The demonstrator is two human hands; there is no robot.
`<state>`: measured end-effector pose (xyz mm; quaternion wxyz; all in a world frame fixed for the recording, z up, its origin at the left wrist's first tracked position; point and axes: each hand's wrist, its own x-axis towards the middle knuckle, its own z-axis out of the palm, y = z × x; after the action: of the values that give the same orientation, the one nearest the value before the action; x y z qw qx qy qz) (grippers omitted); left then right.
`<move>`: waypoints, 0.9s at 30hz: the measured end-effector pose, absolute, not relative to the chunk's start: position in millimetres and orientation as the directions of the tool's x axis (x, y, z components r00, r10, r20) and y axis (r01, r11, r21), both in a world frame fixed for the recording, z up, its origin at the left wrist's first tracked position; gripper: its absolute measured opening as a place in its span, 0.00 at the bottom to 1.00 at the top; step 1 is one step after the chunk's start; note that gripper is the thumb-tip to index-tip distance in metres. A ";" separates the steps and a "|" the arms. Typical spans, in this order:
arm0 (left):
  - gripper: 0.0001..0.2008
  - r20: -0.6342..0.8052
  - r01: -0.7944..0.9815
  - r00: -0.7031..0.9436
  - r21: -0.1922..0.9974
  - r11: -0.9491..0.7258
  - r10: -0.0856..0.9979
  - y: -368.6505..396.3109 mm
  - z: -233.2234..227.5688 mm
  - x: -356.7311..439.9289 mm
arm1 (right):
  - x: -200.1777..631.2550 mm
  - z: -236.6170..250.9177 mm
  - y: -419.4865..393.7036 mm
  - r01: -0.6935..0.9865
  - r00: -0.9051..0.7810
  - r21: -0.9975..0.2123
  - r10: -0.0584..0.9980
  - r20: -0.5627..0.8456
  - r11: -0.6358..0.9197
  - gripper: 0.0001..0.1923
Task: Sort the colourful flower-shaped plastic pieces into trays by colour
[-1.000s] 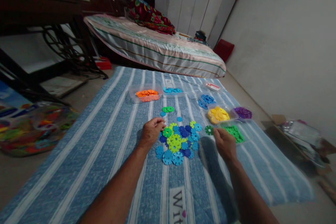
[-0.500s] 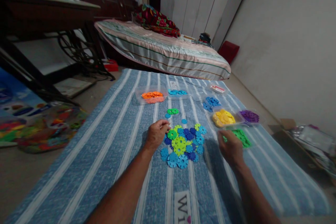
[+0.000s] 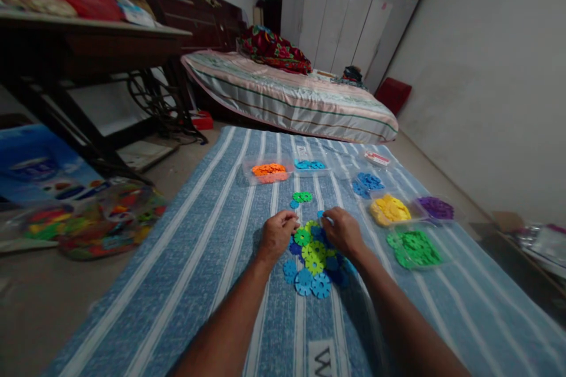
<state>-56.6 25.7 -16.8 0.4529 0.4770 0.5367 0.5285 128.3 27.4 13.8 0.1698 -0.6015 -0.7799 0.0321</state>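
My left hand (image 3: 277, 235) is at the left edge of a loose pile of notched plastic discs, fingers pinched together; anything between them is too small to make out. From the right, my right hand (image 3: 344, 231) reaches over the pile, its fingers bunched downward, and what they hold is hidden. A small blue disc (image 3: 321, 214) lies at its fingertips. Between and below the hands are a green disc (image 3: 302, 237), lime discs (image 3: 315, 258) and light blue discs (image 3: 303, 281), some overlapping. Dark blue discs are partly covered by my right hand.
Clear tubs hold orange discs (image 3: 269, 171), light blue discs (image 3: 310, 165), blue discs (image 3: 369, 182), yellow discs (image 3: 390, 210), purple discs (image 3: 435, 208) and green discs (image 3: 415, 247). Green discs (image 3: 302, 197) lie beyond the pile. A bed (image 3: 292, 97) stands past the striped cloth (image 3: 212, 247).
My right hand has moved left from beside the green tub to the pile, close to my left hand. The left hand stays at the pile's edge. The view has shifted slightly.
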 end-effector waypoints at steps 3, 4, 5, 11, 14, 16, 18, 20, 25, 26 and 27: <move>0.10 0.018 0.023 -0.127 1.000 -0.015 0.992 26.2 -18.9 -56.7 | 114.8 17.1 41.2 0.938 -0.223 -0.229 0.959 0.176 0.260 0.12; 0.10 0.017 0.017 -0.129 1.000 -0.014 0.991 26.4 -19.7 -56.7 | 111.1 17.9 45.3 0.942 -0.222 -0.222 0.962 0.159 0.253 0.12; 0.10 0.013 0.012 -0.133 1.000 -0.012 0.991 26.6 -20.4 -56.6 | 107.7 18.5 49.3 0.945 -0.219 -0.214 0.965 0.142 0.246 0.12; 0.08 -0.008 -0.019 -0.146 1.000 0.005 0.989 26.3 -21.3 -56.3 | 91.0 19.4 75.7 0.957 -0.229 -0.161 0.969 0.089 0.241 0.13; 0.08 -0.002 -0.022 -0.144 1.000 -0.001 0.990 25.8 -20.7 -56.4 | 83.4 16.8 88.1 0.957 -0.251 -0.137 0.967 0.048 0.256 0.15; 0.08 -0.003 -0.022 -0.141 1.000 0.000 0.990 25.7 -20.4 -56.4 | 79.6 13.7 93.9 0.961 -0.251 -0.115 0.968 0.018 0.251 0.15; 0.08 -0.007 -0.020 -0.139 1.000 0.005 0.990 25.8 -20.0 -56.4 | 77.6 10.1 97.6 0.965 -0.250 -0.084 0.968 0.011 0.250 0.13; 0.08 -0.014 -0.015 -0.135 1.000 0.012 0.991 25.9 -19.3 -56.6 | 77.5 6.7 99.7 0.963 -0.261 -0.053 0.965 0.036 0.263 0.12; 0.09 -0.005 0.014 -0.136 1.000 0.007 0.991 26.6 -15.4 -58.5 | 85.7 2.4 97.4 0.956 -0.280 -0.030 0.937 0.210 0.293 0.13; 0.09 0.000 0.018 -0.137 1.000 0.003 0.991 27.0 -14.8 -58.8 | 89.1 2.2 94.7 0.958 -0.271 -0.029 0.932 0.241 0.286 0.13; 0.09 0.003 0.019 -0.138 1.000 0.000 0.990 27.5 -14.3 -59.1 | 93.3 2.3 90.8 0.960 -0.261 -0.026 0.929 0.262 0.277 0.13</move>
<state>-59.1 27.5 -14.3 0.4590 0.4693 0.5378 0.5290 93.3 90.8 2.3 0.1134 -0.5972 -0.7910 -0.0692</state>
